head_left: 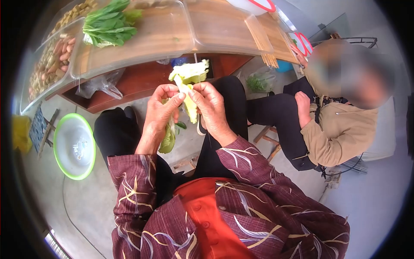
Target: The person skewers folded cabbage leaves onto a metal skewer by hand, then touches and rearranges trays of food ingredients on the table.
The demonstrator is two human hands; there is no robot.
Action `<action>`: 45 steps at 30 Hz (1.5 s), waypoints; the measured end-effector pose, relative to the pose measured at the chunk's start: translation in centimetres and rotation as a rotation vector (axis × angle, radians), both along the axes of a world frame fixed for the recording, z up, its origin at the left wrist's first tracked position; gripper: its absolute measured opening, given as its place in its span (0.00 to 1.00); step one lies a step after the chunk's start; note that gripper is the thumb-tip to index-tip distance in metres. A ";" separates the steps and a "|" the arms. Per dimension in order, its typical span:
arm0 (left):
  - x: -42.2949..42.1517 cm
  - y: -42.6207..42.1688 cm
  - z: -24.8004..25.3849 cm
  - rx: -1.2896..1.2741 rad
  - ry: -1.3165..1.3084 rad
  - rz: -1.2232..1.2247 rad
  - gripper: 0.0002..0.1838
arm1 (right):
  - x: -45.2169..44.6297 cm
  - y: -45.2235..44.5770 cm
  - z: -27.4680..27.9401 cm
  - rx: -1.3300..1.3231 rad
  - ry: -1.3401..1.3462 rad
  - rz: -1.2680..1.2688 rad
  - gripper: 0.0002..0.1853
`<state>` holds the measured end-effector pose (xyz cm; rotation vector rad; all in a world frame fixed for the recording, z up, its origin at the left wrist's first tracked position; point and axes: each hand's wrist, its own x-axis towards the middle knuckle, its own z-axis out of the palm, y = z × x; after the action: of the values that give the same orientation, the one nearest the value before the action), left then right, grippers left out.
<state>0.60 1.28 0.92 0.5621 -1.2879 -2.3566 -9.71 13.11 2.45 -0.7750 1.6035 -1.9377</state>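
Pale leaf (189, 87) just above the middle of the frame, pinched between thumb and fingers of both left hand (163, 108) and right hand (211, 108), long axis nearly up and down, frilled end uppermost, equally near to each. Beneath left hand, well nearer than to right, second leaf (168, 140) hanging downward. Farther off, at upper left, bunch of greens (109, 25).
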 end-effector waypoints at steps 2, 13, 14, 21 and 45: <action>-0.4 0.1 -0.3 -0.001 -0.019 0.052 0.19 | 0.6 0.3 1.0 0.085 -0.072 0.083 0.12; 1.4 -1.0 -0.6 0.104 0.116 0.011 0.10 | -0.3 -0.3 0.4 -0.023 -0.134 -0.052 0.08; 1.5 -0.9 -0.4 0.074 0.150 -0.009 0.10 | -0.4 -0.3 0.4 -0.007 -0.160 -0.045 0.09; 1.6 -0.7 0.6 -0.080 0.074 -0.106 0.10 | -1.9 0.6 0.4 0.038 -0.390 0.252 0.16; 1.2 -4.1 0.6 0.025 0.165 0.499 0.14 | -5.8 4.0 0.5 -0.112 -0.335 -0.014 0.08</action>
<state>1.83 -2.83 1.47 0.6008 -0.9172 -1.9591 -15.53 17.09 2.95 -0.4504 1.3123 -2.0532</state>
